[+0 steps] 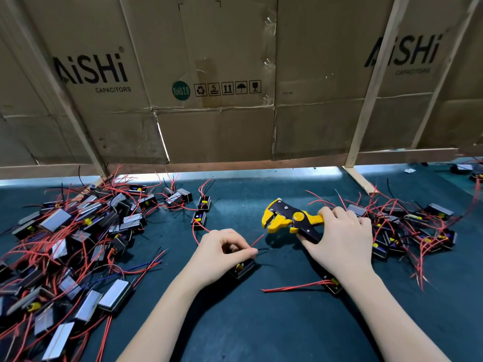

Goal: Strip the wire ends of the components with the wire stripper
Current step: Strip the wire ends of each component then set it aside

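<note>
Two bare forearms reaching in from the bottom edge over a dark green mat (261,335).

Left hand (222,253) curled, thumb and forefinger pinching wires (257,240), one red and one black, that run rightward toward the stripper. Just below that hand, touching the mat, a small black component (243,267) with a yellow part on top.

Right hand (339,241) wrapped round the handles of a yellow and black stripper (287,220), nose pointing left, jaws parted, close to the red wire's tip but apart from it. Whether the tool rests on the mat or hangs above it: cannot tell.

Under the right wrist, another component (332,283) with red leads (290,286) trailing left across the mat.

Far left, a large heap (68,244) of like components, silver-faced, tangled in red and black wire. Two loose ones (201,210) between that heap and the stripper. Right of the right hand, a smaller pile (413,231), equally tangled.

Behind everything, a wall of flattened cardboard (209,74) printed "AiSHi CAPACITORS", braced by pale wooden slats (366,105).
</note>
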Action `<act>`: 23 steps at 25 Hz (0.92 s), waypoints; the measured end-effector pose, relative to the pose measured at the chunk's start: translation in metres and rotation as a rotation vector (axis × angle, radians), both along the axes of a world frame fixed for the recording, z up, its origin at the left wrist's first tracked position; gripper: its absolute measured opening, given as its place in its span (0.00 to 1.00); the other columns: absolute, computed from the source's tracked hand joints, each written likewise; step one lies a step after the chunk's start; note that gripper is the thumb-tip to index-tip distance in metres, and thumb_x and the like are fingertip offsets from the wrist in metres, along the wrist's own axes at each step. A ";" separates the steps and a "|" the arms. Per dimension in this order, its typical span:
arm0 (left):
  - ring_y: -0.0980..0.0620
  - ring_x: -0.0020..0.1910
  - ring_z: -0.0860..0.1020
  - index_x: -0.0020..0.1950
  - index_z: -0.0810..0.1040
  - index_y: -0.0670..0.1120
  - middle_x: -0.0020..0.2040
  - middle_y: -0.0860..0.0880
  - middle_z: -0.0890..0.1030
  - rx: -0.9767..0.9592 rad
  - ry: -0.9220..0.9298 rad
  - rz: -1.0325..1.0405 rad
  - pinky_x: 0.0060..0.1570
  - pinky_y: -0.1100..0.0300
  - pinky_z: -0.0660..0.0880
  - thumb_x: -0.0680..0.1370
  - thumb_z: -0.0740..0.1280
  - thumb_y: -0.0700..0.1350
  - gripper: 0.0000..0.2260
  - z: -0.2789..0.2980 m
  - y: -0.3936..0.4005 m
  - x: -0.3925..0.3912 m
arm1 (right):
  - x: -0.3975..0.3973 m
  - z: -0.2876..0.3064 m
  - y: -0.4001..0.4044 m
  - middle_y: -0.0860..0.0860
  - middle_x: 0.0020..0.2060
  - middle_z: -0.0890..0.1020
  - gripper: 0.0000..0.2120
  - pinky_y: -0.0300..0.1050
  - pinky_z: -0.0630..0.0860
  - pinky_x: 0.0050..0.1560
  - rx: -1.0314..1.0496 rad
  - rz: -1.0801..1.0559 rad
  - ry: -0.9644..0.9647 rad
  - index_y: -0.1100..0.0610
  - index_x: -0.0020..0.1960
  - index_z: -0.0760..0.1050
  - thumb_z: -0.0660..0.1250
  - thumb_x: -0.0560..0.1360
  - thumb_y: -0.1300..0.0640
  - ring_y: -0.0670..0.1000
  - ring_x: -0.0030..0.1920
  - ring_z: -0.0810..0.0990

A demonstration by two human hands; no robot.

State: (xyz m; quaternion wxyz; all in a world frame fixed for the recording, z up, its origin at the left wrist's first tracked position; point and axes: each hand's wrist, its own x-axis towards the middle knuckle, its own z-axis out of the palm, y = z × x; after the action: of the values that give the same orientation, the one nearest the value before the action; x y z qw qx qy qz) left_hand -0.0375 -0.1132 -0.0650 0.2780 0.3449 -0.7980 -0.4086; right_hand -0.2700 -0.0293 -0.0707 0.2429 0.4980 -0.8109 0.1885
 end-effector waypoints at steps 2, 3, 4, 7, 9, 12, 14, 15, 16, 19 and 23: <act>0.60 0.30 0.72 0.35 0.84 0.48 0.34 0.56 0.77 -0.047 -0.002 0.108 0.36 0.69 0.67 0.73 0.76 0.45 0.07 -0.002 0.001 -0.004 | 0.000 0.000 0.001 0.54 0.37 0.79 0.24 0.51 0.65 0.45 0.025 -0.001 0.017 0.57 0.44 0.77 0.77 0.61 0.39 0.59 0.41 0.77; 0.60 0.30 0.71 0.35 0.84 0.48 0.33 0.55 0.76 -0.070 0.001 0.165 0.36 0.70 0.66 0.73 0.75 0.45 0.07 -0.003 0.002 -0.005 | 0.000 -0.001 0.002 0.54 0.37 0.79 0.24 0.51 0.65 0.44 0.039 -0.001 0.029 0.57 0.43 0.77 0.78 0.60 0.39 0.59 0.40 0.77; 0.60 0.30 0.70 0.35 0.83 0.48 0.34 0.54 0.76 -0.083 0.010 0.211 0.36 0.69 0.66 0.73 0.75 0.45 0.08 -0.003 0.002 -0.006 | 0.000 -0.001 0.002 0.54 0.36 0.78 0.24 0.51 0.65 0.44 0.052 -0.001 0.042 0.57 0.43 0.77 0.78 0.59 0.40 0.59 0.40 0.77; 0.58 0.31 0.70 0.34 0.82 0.49 0.37 0.50 0.78 -0.092 0.050 0.286 0.37 0.68 0.66 0.74 0.74 0.44 0.09 -0.005 0.006 -0.011 | 0.003 -0.002 0.001 0.54 0.35 0.78 0.25 0.50 0.65 0.43 0.062 0.008 0.061 0.57 0.42 0.76 0.79 0.58 0.40 0.59 0.39 0.77; 0.59 0.31 0.70 0.34 0.81 0.49 0.36 0.52 0.78 -0.108 0.064 0.318 0.36 0.69 0.65 0.73 0.74 0.43 0.09 -0.006 0.007 -0.013 | 0.007 -0.003 -0.001 0.54 0.35 0.78 0.25 0.50 0.66 0.42 0.029 0.014 0.064 0.58 0.41 0.76 0.79 0.57 0.41 0.59 0.38 0.77; 0.59 0.31 0.71 0.33 0.82 0.48 0.36 0.52 0.78 -0.101 0.066 0.353 0.36 0.70 0.65 0.73 0.74 0.43 0.08 -0.007 0.007 -0.015 | 0.011 -0.004 -0.003 0.55 0.34 0.77 0.25 0.51 0.66 0.41 -0.036 -0.006 0.067 0.58 0.40 0.76 0.80 0.57 0.41 0.59 0.37 0.76; 0.60 0.31 0.71 0.31 0.81 0.49 0.38 0.52 0.78 -0.104 0.063 0.370 0.36 0.71 0.65 0.72 0.74 0.42 0.10 -0.007 0.008 -0.015 | 0.010 -0.004 -0.003 0.56 0.34 0.77 0.25 0.51 0.65 0.42 -0.075 -0.038 0.063 0.59 0.41 0.75 0.80 0.57 0.42 0.60 0.37 0.76; 0.59 0.32 0.71 0.31 0.80 0.49 0.40 0.52 0.78 -0.135 0.060 0.372 0.37 0.71 0.66 0.72 0.74 0.42 0.11 -0.007 0.008 -0.016 | 0.008 -0.004 -0.003 0.57 0.35 0.77 0.25 0.51 0.65 0.42 -0.091 -0.056 0.059 0.59 0.41 0.76 0.80 0.57 0.43 0.60 0.38 0.76; 0.59 0.34 0.72 0.31 0.79 0.49 0.40 0.53 0.77 -0.192 0.052 0.361 0.38 0.71 0.66 0.72 0.74 0.41 0.11 -0.007 0.009 -0.016 | 0.006 -0.004 -0.002 0.57 0.36 0.77 0.25 0.52 0.65 0.43 -0.107 -0.076 0.051 0.60 0.42 0.76 0.80 0.57 0.43 0.60 0.39 0.76; 0.55 0.37 0.74 0.36 0.80 0.46 0.40 0.54 0.77 -0.391 0.003 0.266 0.42 0.61 0.72 0.73 0.73 0.40 0.06 -0.004 0.013 -0.016 | -0.003 -0.003 -0.001 0.59 0.37 0.78 0.27 0.52 0.65 0.44 -0.158 -0.116 0.005 0.62 0.45 0.77 0.81 0.58 0.44 0.61 0.42 0.77; 0.52 0.38 0.75 0.41 0.80 0.48 0.39 0.54 0.78 -0.523 -0.068 0.231 0.41 0.59 0.71 0.74 0.71 0.42 0.03 -0.002 0.016 -0.014 | -0.006 0.000 -0.001 0.58 0.39 0.79 0.26 0.53 0.65 0.45 -0.241 -0.116 -0.047 0.61 0.46 0.77 0.80 0.60 0.43 0.62 0.43 0.77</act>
State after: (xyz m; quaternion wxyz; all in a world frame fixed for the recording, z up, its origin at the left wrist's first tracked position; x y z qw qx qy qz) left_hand -0.0515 -0.0973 -0.0672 0.3751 0.3635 -0.8407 -0.1426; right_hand -0.2761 -0.0303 -0.0709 0.2923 0.4128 -0.8154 0.2815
